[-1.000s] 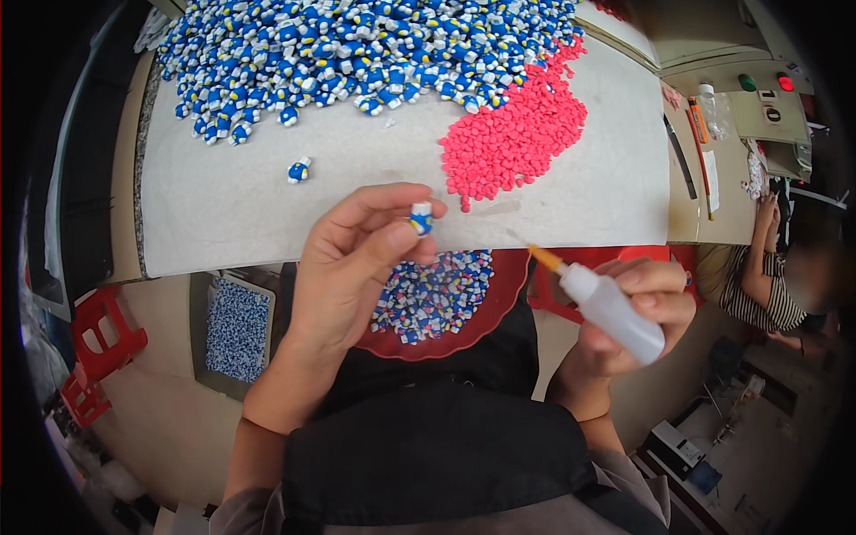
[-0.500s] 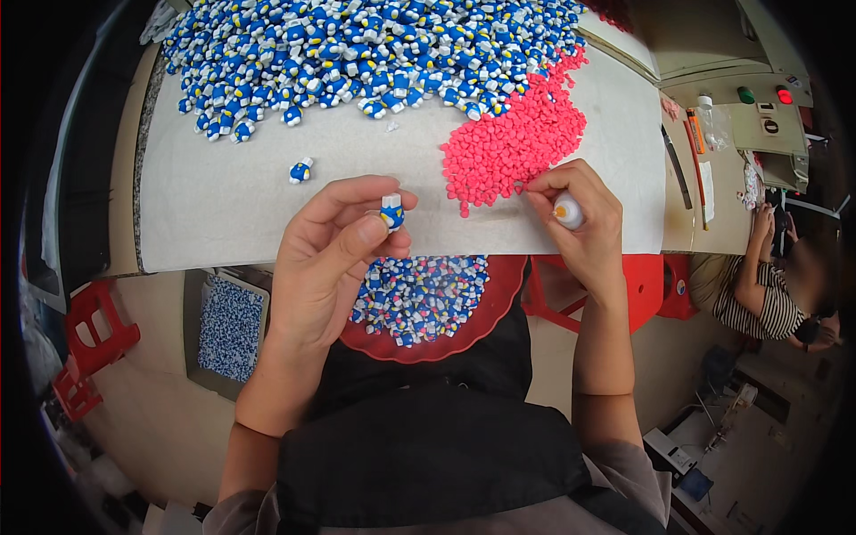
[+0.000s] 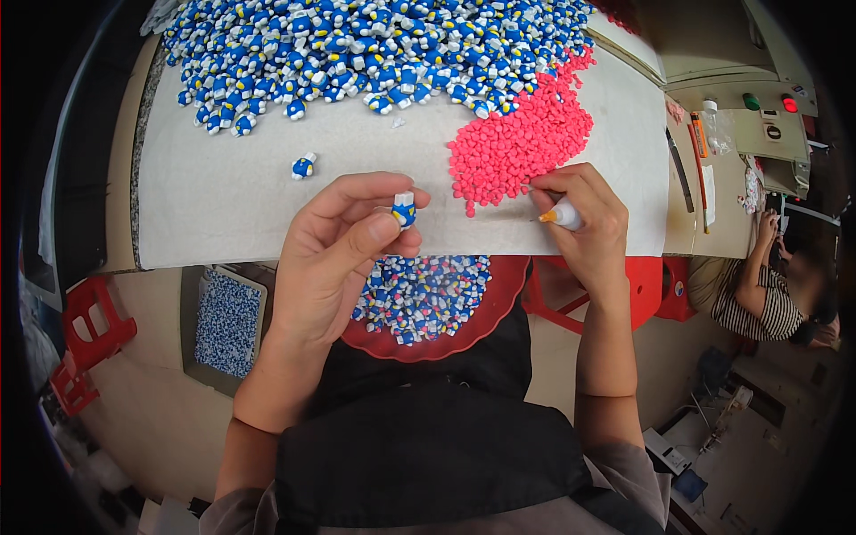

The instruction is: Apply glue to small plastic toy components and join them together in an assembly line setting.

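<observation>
- Figurine (image 3: 404,210), small, blue and white, pinched upright between thumb and fingertips of left hand (image 3: 334,254), lifted just above near edge of table (image 3: 223,205).
- Below it, red tray (image 3: 464,325) on lap, holding more blue and white figurines.
- Further left on table, 1 loose figurine (image 3: 304,166) lying apart; big heap of same figurines (image 3: 374,45) across far side.
- Toward right, pile of pink bits (image 3: 522,147), touching that heap at its far end.
- Right hand (image 3: 584,218) closed around glue bottle (image 3: 560,215), orange tip pointing left, fingertips down at near edge of pink pile.
- Step judged: fetching 1 pink bit for figurine.
- Next move calls for lifting only 1 bit, keeping bottle steady, then meeting figurine held still.
</observation>
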Motion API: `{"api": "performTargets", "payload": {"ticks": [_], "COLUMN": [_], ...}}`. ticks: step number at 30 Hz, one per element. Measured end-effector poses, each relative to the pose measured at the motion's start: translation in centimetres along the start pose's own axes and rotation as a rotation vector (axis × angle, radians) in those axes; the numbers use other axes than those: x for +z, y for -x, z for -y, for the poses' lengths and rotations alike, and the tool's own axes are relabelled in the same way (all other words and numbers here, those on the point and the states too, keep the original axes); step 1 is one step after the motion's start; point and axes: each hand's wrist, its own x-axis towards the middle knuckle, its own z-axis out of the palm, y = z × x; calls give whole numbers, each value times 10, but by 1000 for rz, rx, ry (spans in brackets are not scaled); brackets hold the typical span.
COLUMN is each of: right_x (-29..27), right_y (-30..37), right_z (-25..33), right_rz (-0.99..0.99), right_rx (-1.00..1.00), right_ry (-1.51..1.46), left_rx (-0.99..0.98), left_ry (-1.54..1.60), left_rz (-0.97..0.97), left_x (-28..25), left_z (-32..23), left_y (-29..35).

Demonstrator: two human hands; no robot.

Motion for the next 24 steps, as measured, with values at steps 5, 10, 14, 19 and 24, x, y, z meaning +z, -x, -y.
{"api": "performTargets", "payload": {"ticks": [5, 10, 14, 19, 24], "right_x": [-1, -8, -14, -8, -6], "right_y": [5, 11, 15, 10, 7], "right_z": [-4, -1, -3, -4, -10], "right_rz": [-36, -83, -88, -92, -56], "right_rx": [17, 112, 179, 64, -8], "right_ry": [-15, -153, -110, -36, 37], "left_rx": [4, 2, 6, 10, -14], "left_ry": [2, -7, -1, 1, -56], "left_rz": [9, 13, 22, 29, -10], "left_x": [0, 1, 2, 2, 5], "left_z": [1, 2, 3, 3, 2], "left_y": [1, 1, 1, 1, 2]}}
